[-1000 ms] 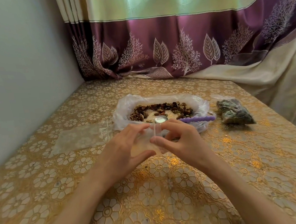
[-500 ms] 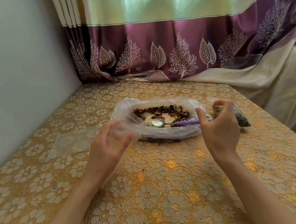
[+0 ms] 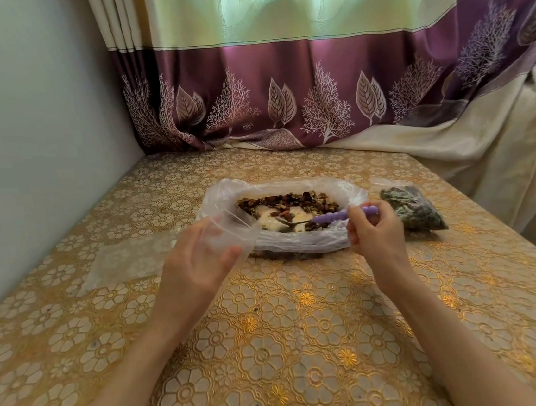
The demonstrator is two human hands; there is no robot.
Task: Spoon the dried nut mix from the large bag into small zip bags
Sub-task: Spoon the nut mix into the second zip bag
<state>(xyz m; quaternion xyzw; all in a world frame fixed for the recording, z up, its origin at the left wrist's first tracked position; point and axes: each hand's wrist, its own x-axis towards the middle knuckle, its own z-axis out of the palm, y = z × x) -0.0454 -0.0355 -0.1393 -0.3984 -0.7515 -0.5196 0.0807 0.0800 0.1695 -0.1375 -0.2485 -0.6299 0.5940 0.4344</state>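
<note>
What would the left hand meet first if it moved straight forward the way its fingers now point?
Probably the near rim of the large bag; the left hand holds the small zip bag just before it, though depth is unclear.

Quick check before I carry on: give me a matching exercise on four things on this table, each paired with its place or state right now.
Things:
1. spoon
2. small zip bag
3. filled zip bag
4. large bag

States:
A. lies on the tablecloth, right of the large bag
B. held open in the left hand
C. purple handle pinched by the right hand, bowl in the nut mix
D. lies open on the table, nut mix inside

Pairs: 1-C, 2-B, 3-A, 4-D
</note>
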